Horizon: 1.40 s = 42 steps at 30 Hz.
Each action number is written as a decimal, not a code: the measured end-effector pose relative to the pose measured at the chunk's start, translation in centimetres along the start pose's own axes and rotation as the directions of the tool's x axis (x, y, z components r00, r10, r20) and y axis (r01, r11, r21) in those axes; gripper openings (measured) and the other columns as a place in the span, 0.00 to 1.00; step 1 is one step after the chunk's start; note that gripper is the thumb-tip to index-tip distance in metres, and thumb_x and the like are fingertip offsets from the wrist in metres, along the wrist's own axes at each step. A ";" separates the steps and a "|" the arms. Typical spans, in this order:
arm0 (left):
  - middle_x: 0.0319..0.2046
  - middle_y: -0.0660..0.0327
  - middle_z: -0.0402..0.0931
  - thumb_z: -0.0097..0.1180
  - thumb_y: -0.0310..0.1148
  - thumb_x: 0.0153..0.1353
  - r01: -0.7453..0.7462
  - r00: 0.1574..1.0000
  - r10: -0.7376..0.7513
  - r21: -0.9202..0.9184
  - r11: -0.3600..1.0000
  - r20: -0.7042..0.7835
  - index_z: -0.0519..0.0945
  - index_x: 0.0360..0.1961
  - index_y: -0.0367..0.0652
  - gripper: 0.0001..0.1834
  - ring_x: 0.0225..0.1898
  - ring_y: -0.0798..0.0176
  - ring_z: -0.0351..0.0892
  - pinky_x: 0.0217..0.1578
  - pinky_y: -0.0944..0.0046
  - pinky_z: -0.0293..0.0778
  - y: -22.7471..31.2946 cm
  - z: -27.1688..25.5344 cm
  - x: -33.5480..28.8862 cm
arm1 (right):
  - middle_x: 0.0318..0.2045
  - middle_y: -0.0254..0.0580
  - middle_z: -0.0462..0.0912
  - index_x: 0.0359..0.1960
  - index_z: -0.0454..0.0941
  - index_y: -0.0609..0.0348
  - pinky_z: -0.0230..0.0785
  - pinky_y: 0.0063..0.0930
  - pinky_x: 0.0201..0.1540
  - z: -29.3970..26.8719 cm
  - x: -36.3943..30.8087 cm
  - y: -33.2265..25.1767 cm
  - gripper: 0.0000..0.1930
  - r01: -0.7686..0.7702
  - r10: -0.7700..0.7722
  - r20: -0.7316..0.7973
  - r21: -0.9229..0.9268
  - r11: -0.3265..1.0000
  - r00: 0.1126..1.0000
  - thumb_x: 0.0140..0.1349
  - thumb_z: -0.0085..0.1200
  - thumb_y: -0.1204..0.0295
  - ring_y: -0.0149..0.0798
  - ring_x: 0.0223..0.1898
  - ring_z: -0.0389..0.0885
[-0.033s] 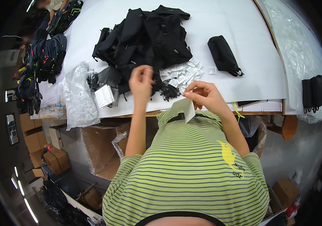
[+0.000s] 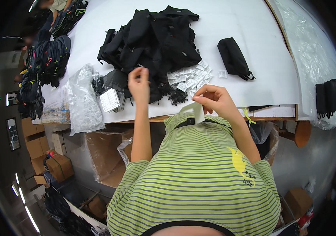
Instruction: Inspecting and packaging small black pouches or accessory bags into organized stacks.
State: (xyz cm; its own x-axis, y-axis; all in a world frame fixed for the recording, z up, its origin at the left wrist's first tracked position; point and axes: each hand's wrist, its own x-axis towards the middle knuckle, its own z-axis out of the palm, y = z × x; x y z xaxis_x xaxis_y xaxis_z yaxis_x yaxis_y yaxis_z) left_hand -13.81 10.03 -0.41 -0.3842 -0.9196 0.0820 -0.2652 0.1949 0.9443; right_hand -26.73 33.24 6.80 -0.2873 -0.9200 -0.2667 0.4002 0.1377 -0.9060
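Person's right hand [image 2: 216,103], raised just in front of the waist, is nearly closed, its thumb and forefinger pinching the upper part of a pale, flat paper card [image 2: 200,113]. The card hangs below the fingertips, near the front edge of a broad table with a white covering [image 2: 262,43]. The left hand [image 2: 139,84] is held upright to the left of the card, its fingers curled inward and the thumb close to the forefinger; it is blurred, so whether anything sits between its fingertips cannot be told. Behind the left hand lies a large heap of black fabric bags [image 2: 172,33], piled over one another. A tangle of thin black cords [image 2: 175,95] spreads between the two hands, and just beyond it is a loose scatter of small white printed labels [image 2: 191,78]. On the other side of the left hand stands a stack of white printed cards [image 2: 109,100], beside a crumpled clear plastic bag [image 2: 83,100] that droops over the table's edge. Farther right, an elongated black fabric pouch [image 2: 232,58] lies apart from the heap, with one small white square label [image 2: 222,73] near it.
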 end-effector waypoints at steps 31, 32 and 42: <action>0.28 0.66 0.80 0.61 0.23 0.55 0.376 0.757 -0.230 -0.120 0.919 0.612 0.82 0.39 0.34 0.10 0.29 0.79 0.72 0.29 0.80 0.66 9.3 0.5 -9.6 | 0.12 0.36 0.72 0.31 0.83 0.59 0.56 0.21 0.18 1.7 -1.7 -0.1 0.06 0.121 -0.402 -0.243 -0.710 0.694 0.883 0.51 0.60 0.73 0.27 0.13 0.65; 0.27 0.67 0.79 0.61 0.23 0.54 0.371 0.780 -0.218 -0.154 0.916 0.586 0.83 0.36 0.35 0.07 0.26 0.79 0.70 0.28 0.78 0.65 9.2 0.8 -10.0 | 0.13 0.38 0.73 0.31 0.83 0.59 0.58 0.23 0.19 1.7 -1.9 0.2 0.07 0.158 -0.447 -0.225 -0.725 0.671 0.866 0.50 0.60 0.73 0.29 0.13 0.67; 0.29 0.65 0.75 0.56 0.23 0.59 -0.056 0.957 0.136 -0.295 0.954 0.256 0.74 0.33 0.36 0.04 0.23 0.77 0.67 0.25 0.78 0.63 10.5 1.5 -11.1 | 0.15 0.30 0.72 0.33 0.77 0.58 0.60 0.17 0.22 0.4 -2.0 0.0 0.05 0.096 -0.235 -0.273 -0.442 0.892 0.933 0.55 0.58 0.73 0.23 0.16 0.67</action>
State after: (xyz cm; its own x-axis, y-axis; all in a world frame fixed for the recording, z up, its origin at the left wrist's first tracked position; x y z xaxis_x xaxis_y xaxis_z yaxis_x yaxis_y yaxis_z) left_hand -13.67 22.82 8.07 -0.6303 -0.7663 0.1248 0.0295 0.1370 0.9901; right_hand -25.80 34.98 7.43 -0.5996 -0.7904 -0.1252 -0.0550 0.1967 -0.9789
